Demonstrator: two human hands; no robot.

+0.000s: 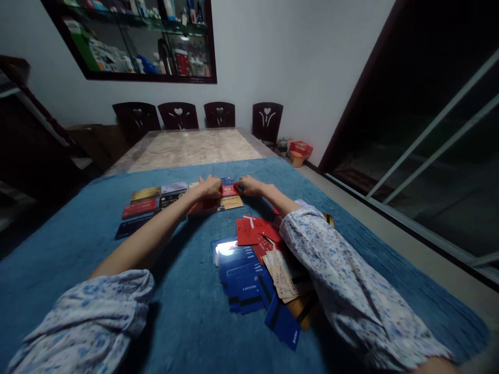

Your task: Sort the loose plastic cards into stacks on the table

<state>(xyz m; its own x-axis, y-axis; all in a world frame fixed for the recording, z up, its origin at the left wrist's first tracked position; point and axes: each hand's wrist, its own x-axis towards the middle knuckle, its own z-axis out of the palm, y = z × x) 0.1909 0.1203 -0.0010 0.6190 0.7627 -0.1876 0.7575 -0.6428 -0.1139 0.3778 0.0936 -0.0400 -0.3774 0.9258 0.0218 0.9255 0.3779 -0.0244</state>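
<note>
My left hand [211, 187] and my right hand [248, 185] are at the far side of the laid-out cards, fingers curled in and closed at opposite side edges of a red card [229, 190]. That card lies between a blue card [226, 181] behind it and a yellow card [230, 203] in front. Left of my forearm, rows of cards include a gold card [145, 194], a red card [141, 208] and a silver card [174, 188]. My left hand and forearm partly cover other cards in the middle columns.
Nearer to me, a loose spread holds several blue cards [244, 285], red cards [247, 231] and beige cards [281, 272], partly under my right sleeve. A blue cloth [183, 317] covers the near table. Dark chairs [178, 115] stand beyond the bare tabletop [195, 148].
</note>
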